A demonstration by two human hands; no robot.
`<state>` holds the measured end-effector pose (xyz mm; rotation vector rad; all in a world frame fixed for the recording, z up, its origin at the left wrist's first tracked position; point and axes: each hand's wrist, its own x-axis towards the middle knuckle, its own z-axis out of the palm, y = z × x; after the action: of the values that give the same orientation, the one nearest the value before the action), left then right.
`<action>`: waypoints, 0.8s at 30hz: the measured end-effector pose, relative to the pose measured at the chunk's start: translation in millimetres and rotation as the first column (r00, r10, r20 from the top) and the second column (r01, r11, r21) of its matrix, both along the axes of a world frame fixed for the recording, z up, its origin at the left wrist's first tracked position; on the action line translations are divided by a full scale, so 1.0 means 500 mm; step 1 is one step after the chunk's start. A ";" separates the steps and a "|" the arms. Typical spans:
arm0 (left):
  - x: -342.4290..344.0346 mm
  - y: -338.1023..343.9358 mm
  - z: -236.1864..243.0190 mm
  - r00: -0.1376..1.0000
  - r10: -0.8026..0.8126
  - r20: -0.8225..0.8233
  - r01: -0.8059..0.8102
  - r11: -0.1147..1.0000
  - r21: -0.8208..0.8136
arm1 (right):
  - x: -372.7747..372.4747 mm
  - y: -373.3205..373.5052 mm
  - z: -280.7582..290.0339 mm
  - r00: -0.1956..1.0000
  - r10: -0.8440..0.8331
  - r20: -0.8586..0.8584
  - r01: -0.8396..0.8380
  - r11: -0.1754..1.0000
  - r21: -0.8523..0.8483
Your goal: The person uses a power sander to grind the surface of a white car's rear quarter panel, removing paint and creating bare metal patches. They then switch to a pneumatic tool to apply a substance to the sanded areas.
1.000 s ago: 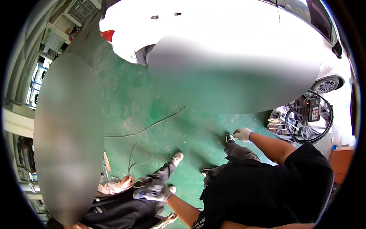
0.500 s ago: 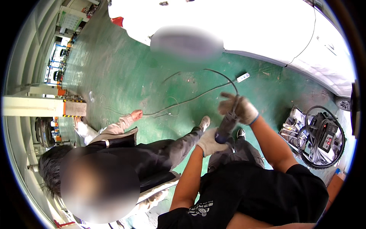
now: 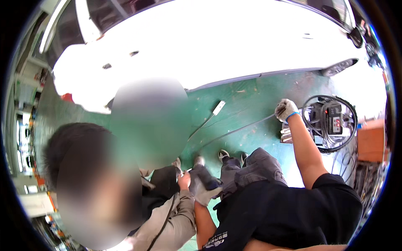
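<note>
My right hand [image 3: 286, 109], in a pale work glove, is closed on a dark cable [image 3: 247, 126] out to the right. From there the cable slants down to the left across the floor. Low in front of my body, my gloved left hand [image 3: 204, 194] is closed around a dark cylindrical tool with a blue end [image 3: 215, 183]; blur and the dark trousers behind hide most of its body. Close beside it is a co-worker's bare hand [image 3: 183, 180], with a small pale thing at its fingers.
A long white car [image 3: 234, 46] spans the far side. A white power strip [image 3: 218, 108] lies on the green floor [image 3: 255, 98]. At right stands a black machine [image 3: 333, 118] with a coiled hose and red display, near an orange-brown box [image 3: 371, 144]. The co-worker [image 3: 180, 213] is close at my left.
My right hand has left the tool and moved right, drawing the cable out. My left hand has lowered leftward. The co-worker is nearer, and the view has swung toward the car's side.
</note>
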<state>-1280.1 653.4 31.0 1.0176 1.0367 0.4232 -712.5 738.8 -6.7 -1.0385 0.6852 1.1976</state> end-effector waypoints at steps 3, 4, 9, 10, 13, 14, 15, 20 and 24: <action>0.010 0.023 0.012 0.939 0.260 0.224 -0.250 0.966 -0.072 | 0.083 -0.060 -0.092 0.981 -0.192 0.013 0.192 0.974 -0.122; 0.017 0.042 0.019 0.926 0.251 0.282 -0.265 0.964 0.012 | 0.098 -0.065 -0.109 0.977 -0.210 -0.025 0.200 0.956 -0.213; 0.107 0.155 0.042 0.993 -0.024 0.114 0.020 0.999 0.039 | -0.053 -0.021 -0.180 0.898 0.395 0.193 -0.372 0.917 -0.145; 0.140 0.171 0.036 0.997 -0.031 0.077 0.032 0.999 -0.005 | -0.114 0.003 -0.196 0.922 0.385 0.043 -0.378 0.918 -0.118; 0.277 0.229 -0.024 0.991 -0.081 0.106 0.098 0.981 -0.170 | -0.281 0.042 -0.230 0.918 0.356 -0.176 -0.334 0.932 0.144; 0.330 0.247 -0.058 0.988 -0.073 0.133 0.093 0.985 -0.148 | -0.310 0.062 -0.239 0.861 0.439 -0.257 -0.392 0.895 0.214; 0.379 0.259 -0.090 0.985 -0.055 0.165 0.088 0.975 -0.202 | -0.344 0.065 -0.240 0.877 0.329 -0.351 -0.171 0.895 0.411; 0.493 0.271 -0.261 0.987 0.049 0.155 0.021 0.906 -0.422 | -0.266 0.107 -0.361 0.811 0.450 -0.374 -0.394 0.892 0.221; 0.442 0.235 -0.394 0.993 -0.067 -0.092 0.023 0.911 -0.412 | 0.082 0.146 -0.628 0.320 0.926 0.199 -0.893 0.365 -0.264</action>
<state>-1058.9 770.6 -165.8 0.6869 1.1356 0.1030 -671.7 811.8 -320.7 -1.7869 -0.2384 1.9093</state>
